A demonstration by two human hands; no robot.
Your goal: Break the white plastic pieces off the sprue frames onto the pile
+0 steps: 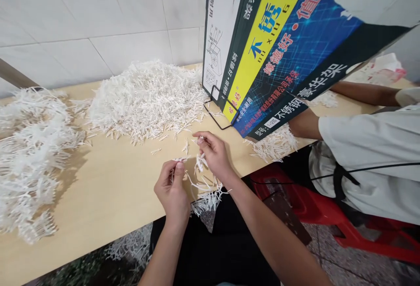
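Observation:
My left hand (173, 185) is closed near the table's front edge, thumb and forefinger pinching a thin white branching piece (185, 159) that looks like plastic. To its right and a little farther back, my right hand (211, 152) is also closed, its fingers curled round a similar white branching piece (201, 163). Thin white strands hang in the gap between both hands. A clump of these white strands (208, 200) lies at the table edge and on my lap, below the right wrist. A few loose bits (186, 146) lie on the table just beyond my fingers.
A large heap of short white pieces (147, 98) lies against the tiled wall. Longer tangled white strands (33, 159) cover the table's left. An upright printed cardboard box (262, 50) and a black wire frame (218, 113) stand at right. Beyond, another person's arm (305, 124) rests by more pieces.

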